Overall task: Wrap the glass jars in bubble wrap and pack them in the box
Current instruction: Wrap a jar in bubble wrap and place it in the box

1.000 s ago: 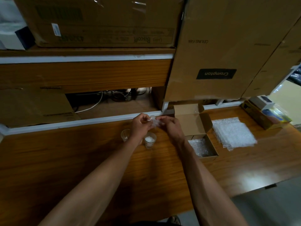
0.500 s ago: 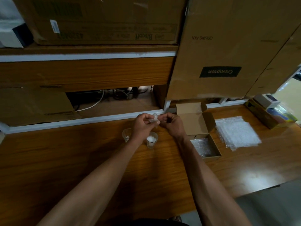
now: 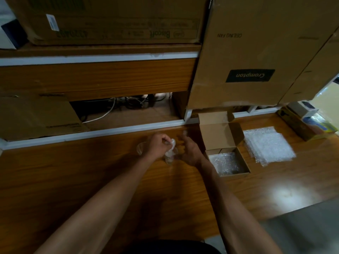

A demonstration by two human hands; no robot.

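Wooden table [image 3: 91, 180] bore two glass jars [image 3: 169, 158], an open cardboard box [image 3: 229, 162], stacked bubble wrap sheets [image 3: 268, 145], a yellow carton [image 3: 308, 128]

Both bare forearms stretched forward, converging. Left hand [image 3: 156, 146] curled, thumb and fingers pinched together. Right hand [image 3: 189, 153] just beside it, fingers loosely spread, blurred.

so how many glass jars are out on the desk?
2. One sits just behind the left hand, partly hidden by it. The other stands between both hands, under the plastic scrap. More may be hidden.
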